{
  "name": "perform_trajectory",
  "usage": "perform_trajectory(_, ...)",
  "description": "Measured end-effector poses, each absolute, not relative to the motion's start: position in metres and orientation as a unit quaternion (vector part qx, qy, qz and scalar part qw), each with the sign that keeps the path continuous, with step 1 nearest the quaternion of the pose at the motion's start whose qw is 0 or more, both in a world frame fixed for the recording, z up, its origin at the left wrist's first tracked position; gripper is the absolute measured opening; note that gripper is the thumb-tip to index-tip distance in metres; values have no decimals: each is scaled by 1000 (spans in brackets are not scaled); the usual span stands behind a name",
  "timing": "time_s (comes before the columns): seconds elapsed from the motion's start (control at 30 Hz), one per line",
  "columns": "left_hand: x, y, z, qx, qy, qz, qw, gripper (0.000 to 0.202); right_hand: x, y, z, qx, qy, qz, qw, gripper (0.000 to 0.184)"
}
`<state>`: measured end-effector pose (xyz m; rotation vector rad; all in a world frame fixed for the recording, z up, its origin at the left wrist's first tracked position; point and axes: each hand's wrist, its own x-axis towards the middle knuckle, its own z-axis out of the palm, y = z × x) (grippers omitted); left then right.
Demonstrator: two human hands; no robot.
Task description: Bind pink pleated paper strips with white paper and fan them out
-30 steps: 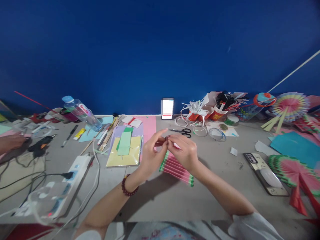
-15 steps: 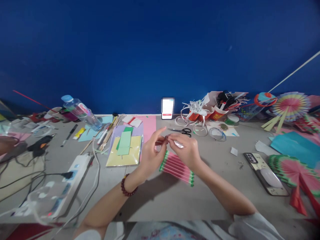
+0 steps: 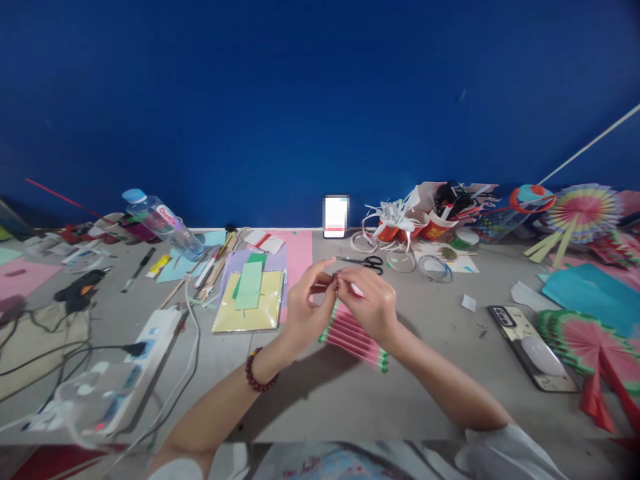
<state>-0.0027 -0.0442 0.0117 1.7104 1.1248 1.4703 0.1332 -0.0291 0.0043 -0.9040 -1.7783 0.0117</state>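
My left hand (image 3: 305,312) and my right hand (image 3: 369,301) meet above the grey table (image 3: 320,393), fingertips pinched together on a small reddish strip (image 3: 323,285). A white bit shows at my right fingertips. Under my hands lies a pleated pink paper with green edges (image 3: 356,337), folded into narrow ridges. A dark red bead bracelet (image 3: 257,380) circles my left wrist.
Yellow, green and purple paper sheets (image 3: 251,298) lie to the left, scissors (image 3: 367,263) behind my hands. A power strip (image 3: 145,353), cables and a glue gun (image 3: 80,290) are at far left. A phone (image 3: 533,347), folded paper fans (image 3: 585,337) and red cups (image 3: 425,227) sit right.
My hands have stayed almost in place, the fingertips shifting slightly on the strip. Another person's hand at the far left edge has withdrawn out of view.
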Motion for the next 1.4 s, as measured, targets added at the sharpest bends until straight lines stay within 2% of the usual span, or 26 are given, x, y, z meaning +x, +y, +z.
perform_trajectory(0.2, -2, -46, 12, 635, 409, 579, 306, 31, 132, -32, 10, -400, -722, 57, 562, 13)
perform_trajectory(0.53, -4, -47, 14, 618, 404, 570, 361, 32, 133, -35, 20, -446, -673, 219, 548, 12)
perform_trajectory(0.67, -5, -47, 18, 595, 420, 565, 388, 33, 138, -32, 25, -458, -662, 287, 519, 11)
perform_trajectory(0.77, -6, -46, 21, 570, 439, 565, 404, 32, 145, -28, 30, -464, -653, 367, 473, 20)
perform_trajectory(0.87, -6, -43, 22, 543, 435, 569, 437, 33, 150, -25, 33, -443, -661, 424, 432, 20)
perform_trajectory(1.0, -8, -41, 22, 537, 414, 571, 463, 33, 150, -24, 34, -438, -668, 406, 443, 18)
perform_trajectory(1.3, -13, -42, 18, 604, 420, 562, 378, 28, 147, -26, 33, -433, -668, 401, 453, 20)
perform_trajectory(1.4, -14, -40, 19, 590, 420, 561, 402, 25, 147, -27, 33, -441, -660, 406, 454, 17)
